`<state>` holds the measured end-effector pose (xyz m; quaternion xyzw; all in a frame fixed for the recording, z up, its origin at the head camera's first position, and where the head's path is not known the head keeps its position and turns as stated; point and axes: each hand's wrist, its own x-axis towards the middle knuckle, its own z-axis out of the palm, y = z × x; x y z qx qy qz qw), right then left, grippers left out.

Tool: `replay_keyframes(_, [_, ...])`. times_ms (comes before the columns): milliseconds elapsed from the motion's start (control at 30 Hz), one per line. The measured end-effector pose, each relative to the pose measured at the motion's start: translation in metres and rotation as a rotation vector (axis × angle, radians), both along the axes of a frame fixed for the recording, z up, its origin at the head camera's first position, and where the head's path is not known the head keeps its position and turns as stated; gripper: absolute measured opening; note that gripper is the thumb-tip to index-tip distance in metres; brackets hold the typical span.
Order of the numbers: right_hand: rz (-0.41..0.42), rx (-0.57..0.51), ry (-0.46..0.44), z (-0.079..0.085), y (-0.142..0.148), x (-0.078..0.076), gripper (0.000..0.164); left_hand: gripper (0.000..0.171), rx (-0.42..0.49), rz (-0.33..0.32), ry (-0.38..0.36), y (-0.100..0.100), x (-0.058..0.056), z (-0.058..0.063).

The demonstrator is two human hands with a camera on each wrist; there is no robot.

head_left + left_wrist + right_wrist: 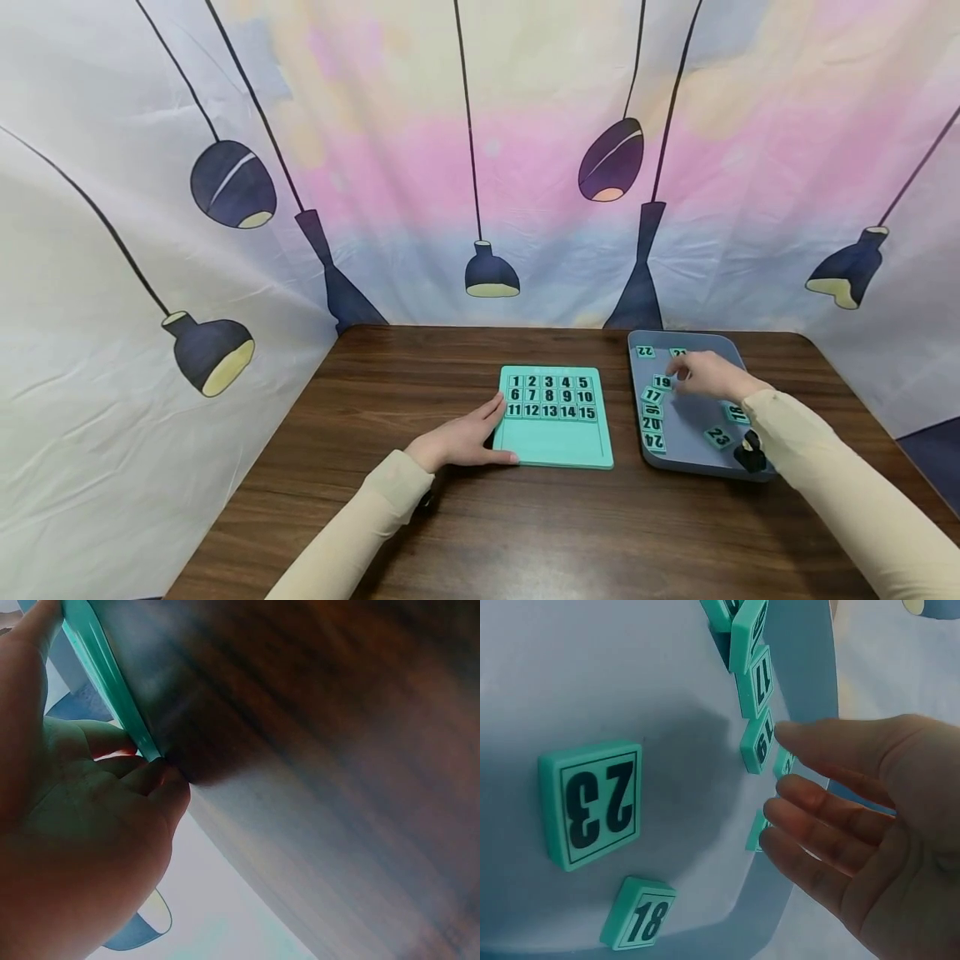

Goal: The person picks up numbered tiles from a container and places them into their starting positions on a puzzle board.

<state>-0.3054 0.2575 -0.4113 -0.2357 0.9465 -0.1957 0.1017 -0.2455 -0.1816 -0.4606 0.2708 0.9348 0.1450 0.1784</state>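
Note:
A turquoise number board [555, 443] lies on the table with tiles 1 to 15 in three rows; the strip below them is bare. My left hand [468, 435] holds its left side, thumb at the near left corner and fingers along the edge. In the left wrist view the last fingers curl against the board's rim [112, 675]. Over the blue-grey tray [690, 458] is my right hand [705, 374], thumb and fingers apart with nothing between them. Its thumb tip is right by tile 19 [760, 742], and the other fingers overlap tile 21 [678, 352].
Loose tiles lie in the tray: 22 [645, 352] at the far left corner, 17 [652, 395], 20 [651, 423] and 24 [653, 442] down the left side. Tile 23 [592, 802] and tile 18 [641, 915] lie apart from these. A printed curtain [420, 167] hangs behind the table.

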Motion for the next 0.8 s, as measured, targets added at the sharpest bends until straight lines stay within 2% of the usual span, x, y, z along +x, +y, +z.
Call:
replay_keyframes(233, [0.024,-0.036,-0.036,-0.007,-0.002,0.001,0.023,0.102,0.0,0.007,-0.007,0.0,0.0,-0.001])
replay_keyframes(433, [0.059,-0.043,0.006,-0.012,-0.017,0.008,0.023,0.103,0.017,0.008,-0.013,0.0,0.0,0.003])
replay_keyframes(633, [0.025,0.017,-0.024,-0.018,-0.033,0.013,0.031,0.103,0.018,0.008,-0.01,0.001,0.001,0.002])
replay_keyframes(800, [-0.012,0.031,-0.045,-0.02,-0.034,0.014,0.032,0.102,0.021,0.011,-0.01,0.001,0.001,0.003])
